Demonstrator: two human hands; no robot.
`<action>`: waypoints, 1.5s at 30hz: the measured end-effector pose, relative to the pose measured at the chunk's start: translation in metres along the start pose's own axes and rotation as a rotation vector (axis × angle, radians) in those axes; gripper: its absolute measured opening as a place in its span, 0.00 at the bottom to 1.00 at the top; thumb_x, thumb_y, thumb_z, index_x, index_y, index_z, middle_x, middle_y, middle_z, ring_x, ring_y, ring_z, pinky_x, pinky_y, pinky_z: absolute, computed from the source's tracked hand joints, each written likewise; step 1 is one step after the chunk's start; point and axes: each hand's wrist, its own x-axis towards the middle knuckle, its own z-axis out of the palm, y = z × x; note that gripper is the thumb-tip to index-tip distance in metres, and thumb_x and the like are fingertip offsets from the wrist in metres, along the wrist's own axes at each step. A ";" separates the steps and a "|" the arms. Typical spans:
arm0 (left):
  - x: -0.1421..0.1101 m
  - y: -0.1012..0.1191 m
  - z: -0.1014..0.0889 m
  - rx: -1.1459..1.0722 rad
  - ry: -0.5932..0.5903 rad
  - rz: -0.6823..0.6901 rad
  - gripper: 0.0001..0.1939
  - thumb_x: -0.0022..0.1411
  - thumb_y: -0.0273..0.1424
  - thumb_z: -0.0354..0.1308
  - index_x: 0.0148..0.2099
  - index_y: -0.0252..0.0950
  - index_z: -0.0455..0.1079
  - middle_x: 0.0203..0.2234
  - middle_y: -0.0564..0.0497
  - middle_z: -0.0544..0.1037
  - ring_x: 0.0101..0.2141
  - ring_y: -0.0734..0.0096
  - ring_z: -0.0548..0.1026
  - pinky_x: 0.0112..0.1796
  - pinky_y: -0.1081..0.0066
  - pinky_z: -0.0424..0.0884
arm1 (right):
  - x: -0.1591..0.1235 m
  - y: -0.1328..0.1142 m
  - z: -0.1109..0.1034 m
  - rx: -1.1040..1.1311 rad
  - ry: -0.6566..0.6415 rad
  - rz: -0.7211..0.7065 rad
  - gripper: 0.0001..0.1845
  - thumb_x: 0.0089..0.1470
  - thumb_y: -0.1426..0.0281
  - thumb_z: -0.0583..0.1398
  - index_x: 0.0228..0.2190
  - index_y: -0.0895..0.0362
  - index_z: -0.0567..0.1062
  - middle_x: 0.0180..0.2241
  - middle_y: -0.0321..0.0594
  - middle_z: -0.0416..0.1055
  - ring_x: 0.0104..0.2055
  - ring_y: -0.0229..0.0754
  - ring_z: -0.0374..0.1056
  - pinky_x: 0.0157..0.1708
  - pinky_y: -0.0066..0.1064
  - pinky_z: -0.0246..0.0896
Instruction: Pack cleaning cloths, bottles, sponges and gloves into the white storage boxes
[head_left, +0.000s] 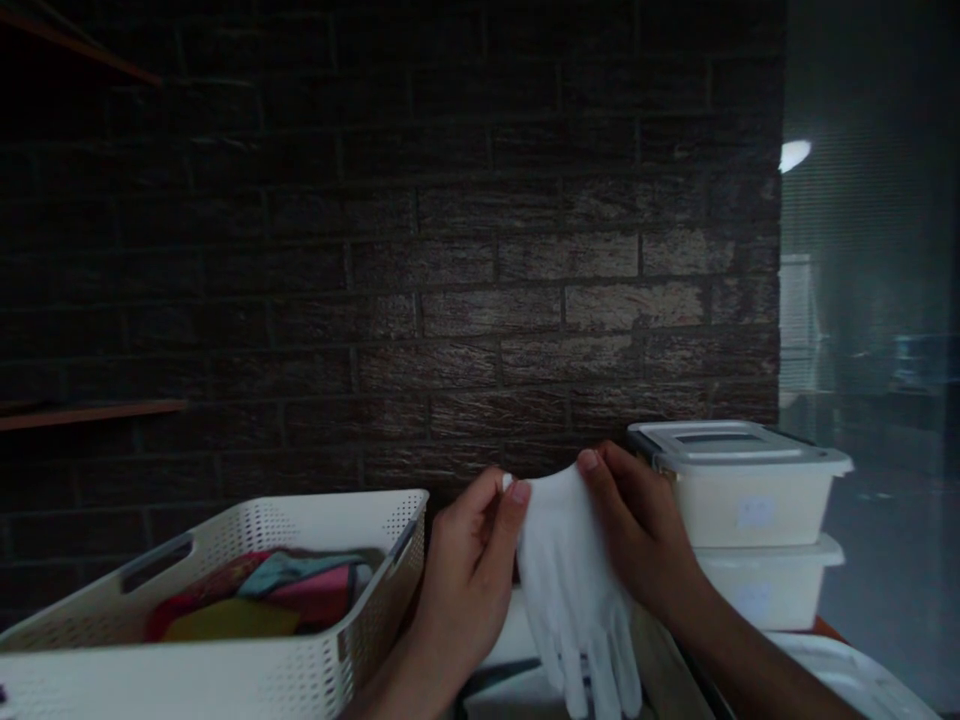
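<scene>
A white glove [574, 570] hangs between my two hands, cuff at the top and fingers pointing down. My left hand [478, 545] pinches the left corner of the cuff between thumb and fingers. At the opposite corner, my right hand [637, 520] grips the cuff with the thumb on the near side. The cuff is stretched between them. Whether it is one glove or two lying together, I cannot tell. Below the glove, partly hidden by it and my hands, is a light container or surface with dark and pale items.
On the left stands a white perforated basket [300, 680] holding folded coloured cloths [300, 590]. Two stacked white lidded boxes [750, 500] are at the right, with a white lid [847, 670] in front. Behind rises a dark brick wall [450, 250]; wooden shelves [97, 412] jut in at left.
</scene>
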 end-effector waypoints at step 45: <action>0.008 -0.005 0.002 -0.085 0.084 -0.065 0.19 0.70 0.47 0.55 0.35 0.37 0.68 0.28 0.53 0.73 0.30 0.71 0.70 0.30 0.76 0.68 | 0.001 0.003 0.007 0.025 -0.002 0.041 0.26 0.69 0.53 0.55 0.24 0.57 0.64 0.23 0.32 0.56 0.26 0.34 0.51 0.23 0.27 0.45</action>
